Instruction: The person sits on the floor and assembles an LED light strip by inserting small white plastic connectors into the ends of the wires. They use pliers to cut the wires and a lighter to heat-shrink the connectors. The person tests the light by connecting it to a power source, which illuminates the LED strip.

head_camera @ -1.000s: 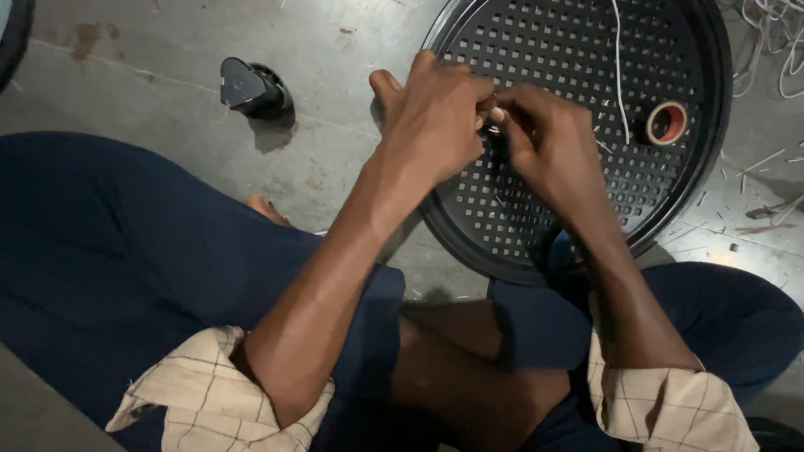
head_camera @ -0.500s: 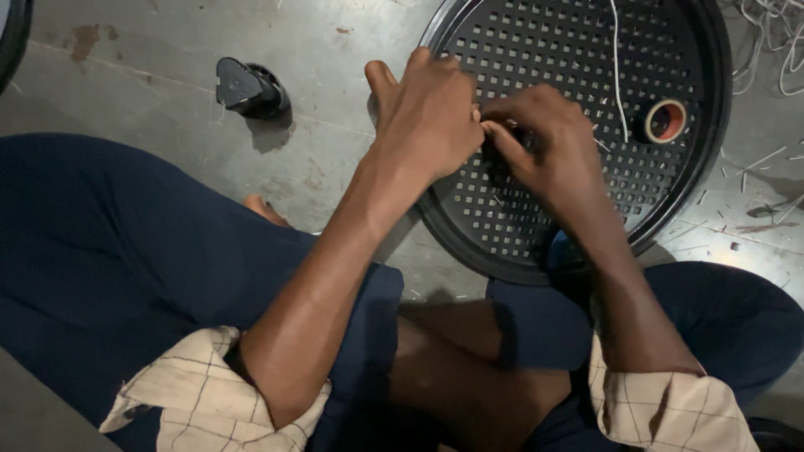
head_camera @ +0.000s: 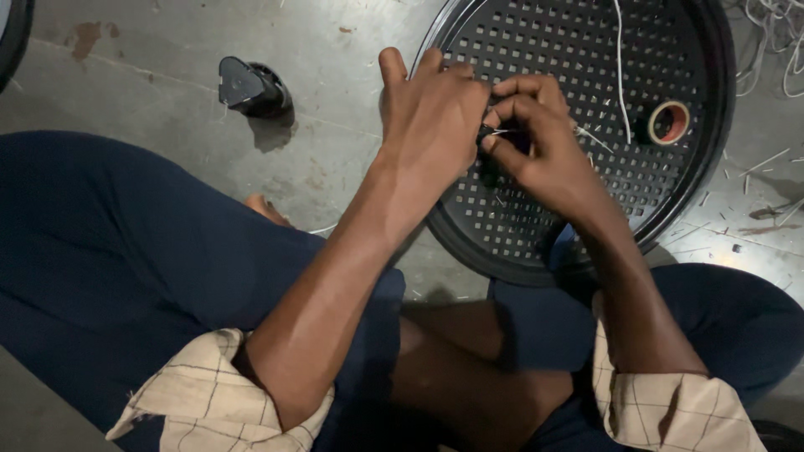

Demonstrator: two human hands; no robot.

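The round black perforated tray [head_camera: 586, 50] is left unmoved on the floor. Both hands have shifted slightly upward over it: the left hand [head_camera: 431, 117] and right hand [head_camera: 536, 142] are pinched together on a small dark piece [head_camera: 486, 134], possibly wired, at nine o'clock from the tape roll [head_camera: 668, 122].

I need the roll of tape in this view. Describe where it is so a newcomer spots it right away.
Start at the big round black perforated tray on the grey floor. On the tray's surface, toward its right rim and right of the right hand, sits the tape roll. It is a small reddish-brown ring with an open centre, the only coloured thing there.
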